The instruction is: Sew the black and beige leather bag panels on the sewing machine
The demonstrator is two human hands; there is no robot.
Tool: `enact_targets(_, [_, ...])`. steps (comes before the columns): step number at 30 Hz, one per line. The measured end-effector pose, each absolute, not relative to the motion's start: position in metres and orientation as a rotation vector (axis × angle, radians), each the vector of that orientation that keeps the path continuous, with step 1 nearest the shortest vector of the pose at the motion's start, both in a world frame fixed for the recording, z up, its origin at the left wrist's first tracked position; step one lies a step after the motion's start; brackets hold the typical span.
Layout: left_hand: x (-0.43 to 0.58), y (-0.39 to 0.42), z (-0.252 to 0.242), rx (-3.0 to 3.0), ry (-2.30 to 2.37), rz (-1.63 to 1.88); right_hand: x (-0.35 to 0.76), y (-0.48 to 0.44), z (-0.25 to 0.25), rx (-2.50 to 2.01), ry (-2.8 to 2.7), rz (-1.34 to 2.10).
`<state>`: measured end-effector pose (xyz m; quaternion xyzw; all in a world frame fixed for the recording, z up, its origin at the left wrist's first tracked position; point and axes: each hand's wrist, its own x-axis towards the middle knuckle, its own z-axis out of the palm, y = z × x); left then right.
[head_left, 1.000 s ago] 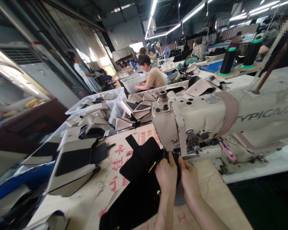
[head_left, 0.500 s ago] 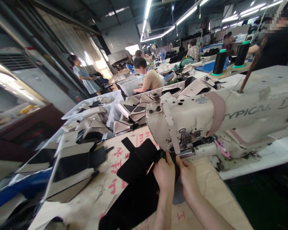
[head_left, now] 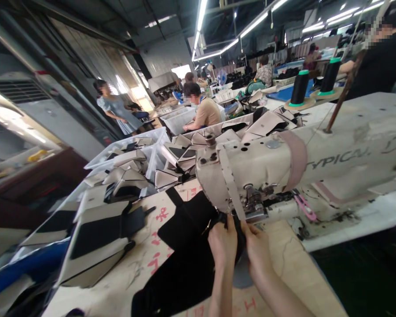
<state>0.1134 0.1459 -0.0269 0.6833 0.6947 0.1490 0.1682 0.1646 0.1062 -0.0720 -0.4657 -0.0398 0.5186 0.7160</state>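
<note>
Fabric point(head_left: 181, 268), matte black, pinched flat by left hand point(head_left: 222, 244), right hand point(head_left: 259, 252)

lettering: one brand name, some red marks
the sewing machine point(head_left: 273, 163) bears "typical" in dark letters along its arm, at 3 o'clock of its head; red handwritten characters, unreadable, mark the cardboard sheet point(head_left: 141, 268) at 9 o'clock of the black fabric point(head_left: 185, 255).

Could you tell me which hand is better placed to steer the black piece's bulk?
Probably the left hand: the black piece spreads on its side; the right hand is at its edge by the sewing machine.
</note>
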Motion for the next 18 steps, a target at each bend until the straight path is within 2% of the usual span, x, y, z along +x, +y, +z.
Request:
enact_targets(7, [0.116,0.136,-0.024,1.904,1.997,0.476,0.171,0.1,-0.061,-1.028,-0.144,1.168])
enact_targets(18, [0.118,0.132,-0.025,1.909,2.002,0.51,0.18,0.099,-0.079,-1.15,-0.267,1.165])
